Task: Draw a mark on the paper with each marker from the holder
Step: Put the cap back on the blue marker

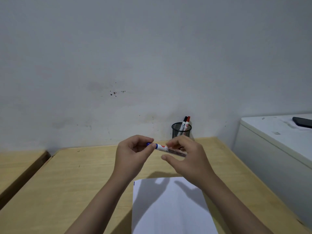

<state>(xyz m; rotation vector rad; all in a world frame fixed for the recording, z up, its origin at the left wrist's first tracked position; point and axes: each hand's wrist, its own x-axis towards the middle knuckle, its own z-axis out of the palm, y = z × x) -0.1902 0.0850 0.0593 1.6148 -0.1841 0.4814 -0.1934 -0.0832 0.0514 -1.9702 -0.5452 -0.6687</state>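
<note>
A blue-capped marker (162, 147) lies level in the air above the wooden desk (81, 179). My left hand (133, 154) pinches its blue cap end. My right hand (187, 159) is at the barrel end, fingers spread around it and blurred; its grip is unclear. Below the hands a white sheet of paper (168, 206) lies on the desk, with a small dark mark at its top left corner. A black mesh holder (181, 131) stands against the wall behind my right hand, with a black marker (183, 123) and a red marker (187, 123) upright in it.
A white cabinet (270, 149) stands to the right of the desk with a dark phone (303, 122) on top. A second wooden surface (18, 164) lies at the left, separated by a gap. The wall rises right behind the desk.
</note>
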